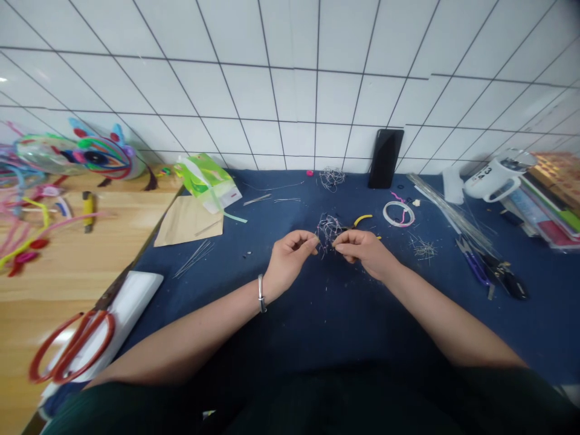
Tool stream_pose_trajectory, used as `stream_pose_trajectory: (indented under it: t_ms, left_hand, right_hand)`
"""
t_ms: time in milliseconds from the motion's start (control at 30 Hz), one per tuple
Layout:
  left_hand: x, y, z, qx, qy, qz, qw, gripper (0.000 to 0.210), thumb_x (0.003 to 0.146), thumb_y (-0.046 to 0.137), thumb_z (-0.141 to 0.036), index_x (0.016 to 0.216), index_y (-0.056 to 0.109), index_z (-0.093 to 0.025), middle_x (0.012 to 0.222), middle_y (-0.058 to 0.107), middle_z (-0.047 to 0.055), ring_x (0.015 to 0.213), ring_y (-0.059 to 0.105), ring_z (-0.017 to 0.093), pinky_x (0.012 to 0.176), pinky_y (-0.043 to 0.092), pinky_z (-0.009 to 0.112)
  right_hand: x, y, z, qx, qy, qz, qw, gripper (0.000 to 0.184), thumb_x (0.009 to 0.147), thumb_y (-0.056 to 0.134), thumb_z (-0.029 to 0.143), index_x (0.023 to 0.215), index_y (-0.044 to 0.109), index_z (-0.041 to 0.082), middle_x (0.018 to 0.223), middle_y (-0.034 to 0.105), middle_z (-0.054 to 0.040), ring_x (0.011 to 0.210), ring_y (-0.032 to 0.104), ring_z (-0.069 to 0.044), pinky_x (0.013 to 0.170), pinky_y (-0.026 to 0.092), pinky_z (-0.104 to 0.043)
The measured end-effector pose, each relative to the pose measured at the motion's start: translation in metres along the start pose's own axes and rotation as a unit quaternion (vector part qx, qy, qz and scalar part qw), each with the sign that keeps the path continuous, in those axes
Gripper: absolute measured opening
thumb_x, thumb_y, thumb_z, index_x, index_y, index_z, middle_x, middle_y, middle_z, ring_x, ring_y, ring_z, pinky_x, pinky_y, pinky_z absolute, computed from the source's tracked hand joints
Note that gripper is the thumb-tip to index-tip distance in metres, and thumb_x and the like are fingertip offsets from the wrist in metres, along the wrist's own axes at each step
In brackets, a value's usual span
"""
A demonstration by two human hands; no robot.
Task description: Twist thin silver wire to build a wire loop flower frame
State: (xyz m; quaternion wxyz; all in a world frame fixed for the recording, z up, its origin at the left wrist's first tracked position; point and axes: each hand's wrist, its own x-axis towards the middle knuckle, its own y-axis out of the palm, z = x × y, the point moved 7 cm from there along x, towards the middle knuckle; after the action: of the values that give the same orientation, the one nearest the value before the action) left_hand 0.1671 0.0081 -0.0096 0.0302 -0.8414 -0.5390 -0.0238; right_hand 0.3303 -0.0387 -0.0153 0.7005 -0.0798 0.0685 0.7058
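Between my hands is a tangled bundle of thin silvery wire (329, 226) with some purplish strands. My left hand (296, 251) is closed in a pinch at the bundle's left side. From the right, my right hand (360, 249) pinches at its lower right edge. The exact strands between the fingertips are too fine to make out. Just behind my right hand lies a tool with yellow handles (362, 219), partly hidden by the fingers. A second wire tangle (332, 179) rests farther back near the wall.
Right of my hands are a white coil (399, 214), cut wire bits (423, 248), purple-handled pliers (472, 263) and a white mug (493, 180). A phone (386, 158) leans on the tiled wall. At left lie red-handled scissors (75, 344), a green packet (208, 180) and loose wires (194, 258).
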Motion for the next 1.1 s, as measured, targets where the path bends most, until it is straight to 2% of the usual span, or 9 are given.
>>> stream_pose_trajectory:
  t_ms: [167, 433, 567, 833, 967, 1100]
  left_hand:
    - [0.003, -0.005, 0.002, -0.045, -0.002, -0.014, 0.999, 0.02, 0.084, 0.061, -0.034, 0.084, 0.063, -0.014, 0.072, 0.063, 0.002, 0.065, 0.055, 0.009, 0.064, 0.043, 0.022]
    - [0.004, -0.006, 0.0, -0.046, 0.004, -0.014, 0.999, 0.018, 0.083, 0.062, -0.032, 0.084, 0.064, -0.014, 0.07, 0.063, 0.002, 0.065, 0.054, 0.009, 0.064, 0.043, 0.021]
    - [0.003, -0.005, 0.0, -0.02, 0.006, -0.008, 1.0, 0.019, 0.083, 0.061, -0.034, 0.085, 0.065, -0.015, 0.07, 0.062, 0.002, 0.065, 0.054, 0.009, 0.065, 0.043, 0.022]
    - [-0.001, 0.005, 0.003, 0.031, 0.001, 0.038, 0.999, 0.02, 0.084, 0.06, -0.035, 0.088, 0.066, -0.017, 0.072, 0.063, 0.002, 0.069, 0.057, 0.011, 0.068, 0.045, 0.024]
    - [-0.001, 0.006, 0.003, 0.045, 0.005, 0.043, 0.998, 0.02, 0.084, 0.06, -0.036, 0.088, 0.067, -0.017, 0.073, 0.062, 0.002, 0.069, 0.055, 0.011, 0.067, 0.043, 0.024]
    - [-0.002, 0.008, 0.0, 0.072, 0.014, 0.042, 0.996, 0.022, 0.085, 0.057, -0.037, 0.091, 0.071, -0.021, 0.086, 0.063, 0.004, 0.073, 0.053, 0.012, 0.067, 0.042, 0.025]
  right_hand:
    - [-0.003, -0.001, 0.001, 0.062, 0.022, 0.036, 0.997, 0.015, 0.071, 0.07, 0.027, 0.08, 0.065, 0.017, 0.058, 0.05, 0.0055, 0.048, 0.041, -0.005, 0.049, 0.031, -0.022]
    - [-0.002, -0.007, 0.003, 0.108, 0.038, 0.042, 0.993, 0.013, 0.071, 0.07, 0.024, 0.079, 0.064, 0.016, 0.056, 0.048, 0.0057, 0.048, 0.041, -0.005, 0.048, 0.029, -0.021]
    - [-0.002, -0.006, 0.002, 0.092, 0.025, 0.046, 0.994, 0.012, 0.073, 0.069, 0.024, 0.08, 0.065, 0.017, 0.057, 0.049, 0.0052, 0.049, 0.041, -0.005, 0.049, 0.03, -0.022]
    - [-0.005, 0.002, 0.004, -0.028, -0.013, 0.055, 0.998, 0.015, 0.076, 0.066, 0.027, 0.088, 0.069, 0.019, 0.06, 0.054, 0.0038, 0.054, 0.045, -0.007, 0.052, 0.034, -0.023]
    - [-0.005, 0.003, 0.003, -0.019, -0.011, 0.059, 0.998, 0.015, 0.075, 0.066, 0.028, 0.086, 0.068, 0.018, 0.059, 0.054, 0.0041, 0.054, 0.045, -0.007, 0.052, 0.035, -0.023]
    - [-0.006, 0.005, 0.004, 0.018, -0.007, 0.072, 0.997, 0.012, 0.074, 0.066, 0.026, 0.083, 0.067, 0.018, 0.058, 0.053, 0.0046, 0.053, 0.044, -0.007, 0.052, 0.034, -0.023]
